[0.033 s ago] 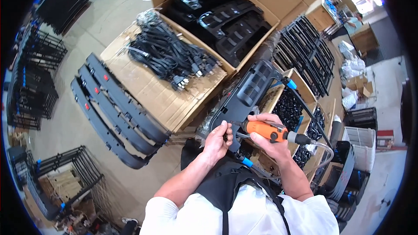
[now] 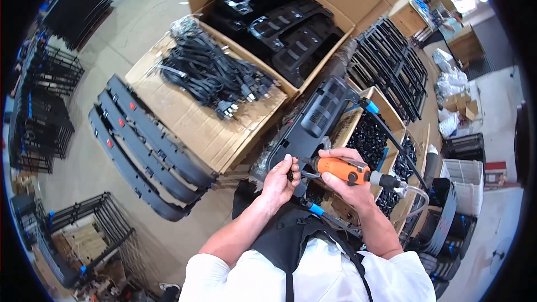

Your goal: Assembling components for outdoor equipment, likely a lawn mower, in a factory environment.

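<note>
- Pale workshop floor [image 2: 146, 19] spreads around the work, with stacked black racks [image 2: 47, 120] along its left side
- Orange power tool [image 2: 339, 169] lies across the fingers and palm of the right hand [image 2: 353, 189], its body above the lower end of a black panel [image 2: 291, 141] and the tip pointing left
- Right hand wraps this tool firmly, thumb on the near side and fingers on the far side; a hose [image 2: 423, 204] leaves the back end and bends down past the wrist
- Left hand [image 2: 279, 182] is just left of the tool's tip, fingers curled in and the thumb close to the forefinger; something small and dark shows among the fingers, but I cannot tell what it is or how tightly it is held
- Panel extends from beside the left hand up and away to the right, its ribbed, raised part at the far end
- Black tubing [image 2: 390, 137] with blue bands runs on the right of the panel, over a wooden bin [image 2: 391, 113] of small black parts
- Cardboard surface [image 2: 146, 75], left of the panel, bears a heap of black cables [image 2: 204, 70]
- Open carton [image 2: 321, 70] beyond it holds glossy black mouldings
- Three curved black bars [image 2: 146, 159] with red marks stand left of the cardboard
- White crate [image 2: 462, 185] sits far to the right
</note>
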Demonstrator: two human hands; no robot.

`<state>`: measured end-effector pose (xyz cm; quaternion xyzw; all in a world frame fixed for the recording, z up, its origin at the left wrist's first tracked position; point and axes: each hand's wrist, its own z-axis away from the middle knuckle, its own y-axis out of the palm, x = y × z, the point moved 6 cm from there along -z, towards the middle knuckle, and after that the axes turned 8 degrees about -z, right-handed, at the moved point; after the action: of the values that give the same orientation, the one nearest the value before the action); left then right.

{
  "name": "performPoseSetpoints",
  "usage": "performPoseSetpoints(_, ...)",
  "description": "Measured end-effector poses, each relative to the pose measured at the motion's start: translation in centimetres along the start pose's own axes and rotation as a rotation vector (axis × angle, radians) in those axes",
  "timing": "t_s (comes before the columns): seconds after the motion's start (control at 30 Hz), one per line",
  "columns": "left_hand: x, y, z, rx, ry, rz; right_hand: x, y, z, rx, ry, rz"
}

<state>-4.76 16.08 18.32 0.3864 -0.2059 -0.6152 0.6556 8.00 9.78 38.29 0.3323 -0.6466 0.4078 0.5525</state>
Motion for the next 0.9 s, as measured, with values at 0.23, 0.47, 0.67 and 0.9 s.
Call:
performPoseSetpoints(0.23, 4.0, 8.8, -5.4, 0.176, -0.165, -0.020, -0.9, -8.6, 2.5, -0.184, -0.024, -0.018)
performPoseSetpoints(0.47, 8.7, 15.7, -10.7, 0.151, -0.299, -0.162, -2.4, -17.7, 2.3, -0.321, 0.024, -0.043)
performPoseSetpoints(0.67, 11.4, 16.5, -13.3, 0.098, -0.248, -0.266, -5.0, -25.0, -1.8, -0.406, -0.003, -0.012)
performPoseSetpoints(0.9, 12.4, 13.6, -13.2, 0.150, -0.309, -0.412, -8.2, -30.3, -10.0, -0.454, 0.035, -0.065)
